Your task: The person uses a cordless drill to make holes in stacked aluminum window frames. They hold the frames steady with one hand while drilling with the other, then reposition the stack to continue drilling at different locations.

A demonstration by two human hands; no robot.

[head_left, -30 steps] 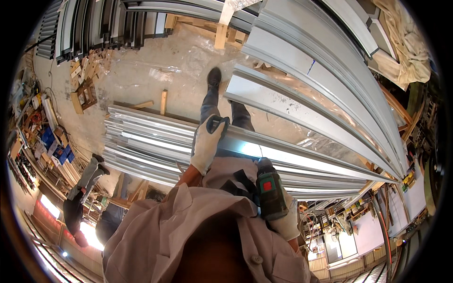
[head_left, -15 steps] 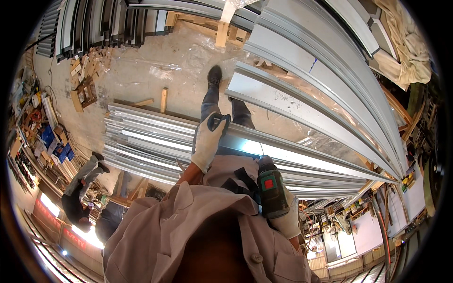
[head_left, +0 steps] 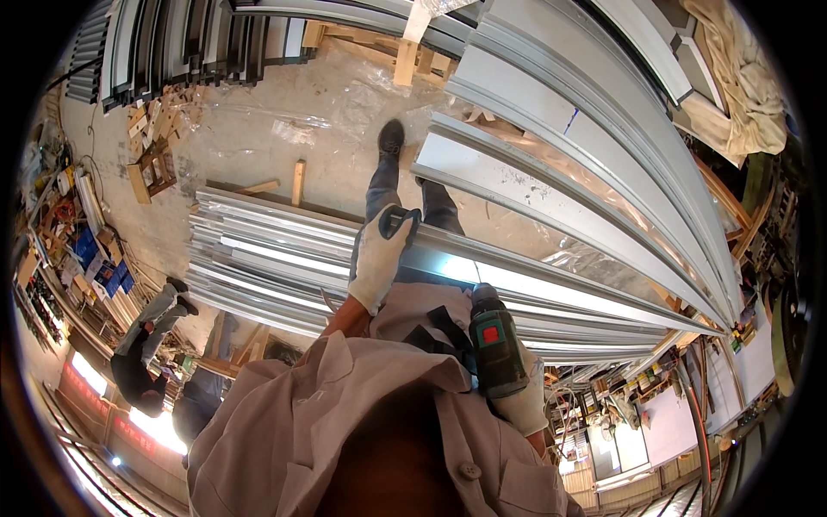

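My left hand (head_left: 382,252), in a white work glove with dark fingertips, is closed over the upper edge of a long silver metal profile (head_left: 551,274). A dark green cordless drill (head_left: 496,345) with a red patch is in my gloved right hand (head_left: 524,401), whose fingers are mostly hidden behind the tool. The drill's thin bit (head_left: 478,272) points away from me at the profile's face, where a bright light patch falls; I cannot tell whether the tip touches. More silver profiles (head_left: 258,271) lie stacked to the left and under the held one.
Wide grey panels (head_left: 525,177) lie stacked at the right. Wood offcuts (head_left: 155,172) and plastic film (head_left: 297,129) are on the floor at the far left. Dark-edged profiles (head_left: 189,52) stand at the back left. Another person (head_left: 142,353) is at the left, beside wooden supports (head_left: 237,345).
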